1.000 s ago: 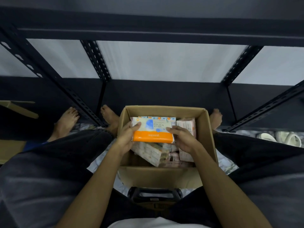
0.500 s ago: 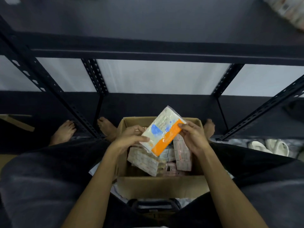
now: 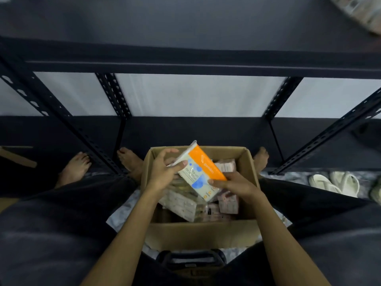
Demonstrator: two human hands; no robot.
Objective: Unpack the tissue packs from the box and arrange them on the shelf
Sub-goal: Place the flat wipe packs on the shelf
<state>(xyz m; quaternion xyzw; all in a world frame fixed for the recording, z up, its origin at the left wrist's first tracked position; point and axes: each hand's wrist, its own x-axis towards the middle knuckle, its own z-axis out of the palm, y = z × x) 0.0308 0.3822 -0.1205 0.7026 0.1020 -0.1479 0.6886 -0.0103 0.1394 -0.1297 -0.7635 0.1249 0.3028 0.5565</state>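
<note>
1. Far left, a cardboard flap (image 3: 17, 156) lies on the floor, and two bare feet (image 3: 75, 168) stand beside a slotted black upright of the shelf (image 3: 185, 65).
2. The left hand (image 3: 165, 172) grips the upper-left long edge of the tissue pack (image 3: 201, 172), thumb pressed on its printed face and fingers curled over the sealed edge.
3. That pack is held just above the open cardboard box (image 3: 198, 234), tilted, with its long axis running from upper left down to lower right.
4. Its look: cream plastic wrap with blue blobs and small print, and a bright orange band along the edge turned toward the shelf; the white sealed end points up and left.
5. The right hand (image 3: 237, 187) pinches the lower-right end, thumb on the face just below the orange band.
6. Inside the box, more tissue packs (image 3: 185, 203) in pale pinkish wrap lie jumbled.
7. Far right, pale sandals (image 3: 338, 183) sit on the floor, and blurred packs (image 3: 362, 11) rest on the top shelf board.
</note>
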